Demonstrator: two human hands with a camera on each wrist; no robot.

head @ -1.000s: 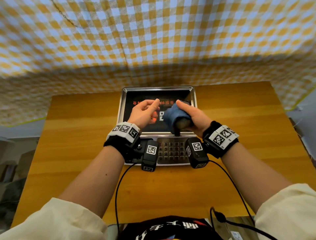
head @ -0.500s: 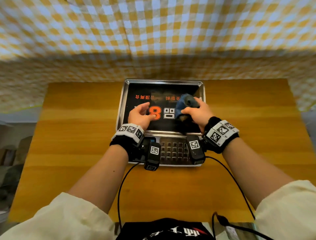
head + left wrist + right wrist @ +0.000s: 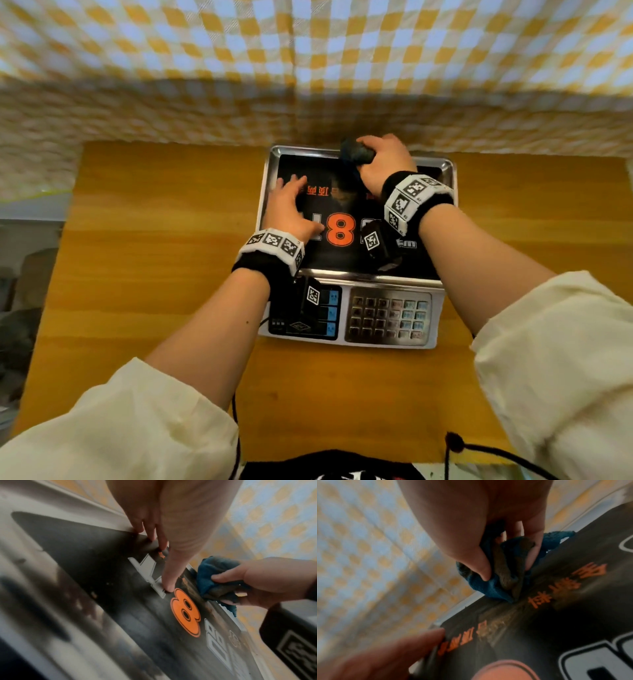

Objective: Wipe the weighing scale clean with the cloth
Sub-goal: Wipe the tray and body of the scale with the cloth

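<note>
Blue cloth [image 3: 356,153], bunched into a wad with brownish soiled folds, is clenched in the right hand [image 3: 385,164]: the thumb presses one side while the other fingers [image 3: 533,545] curl round the far side, seen closely in the right wrist view. That hand reaches forward with the forearm stretched over the weighing scale [image 3: 352,246], its wrist raised above the tray, and pushes the wad down at the tray's far rim, where the black printed sheet [image 3: 346,253] meets the metal edge. A loose corner of cloth trails past the fingers toward the rim.

To the left of the cloth, the left hand [image 3: 289,205] lies on the black sheet with fingers [image 3: 150,524] straight and spread, grasping nothing; the fingertips touch the sheet near the tray's left edge and the thumb tip rests just beside the orange 8 [image 3: 186,614]. The two hands are near each other but apart.

Nearer the person than both hands, the scale's keypad [image 3: 388,318] faces up. The scale stands on a wooden surface [image 3: 154,260], with yellow checked fabric [image 3: 308,61] beyond the fingers.
</note>
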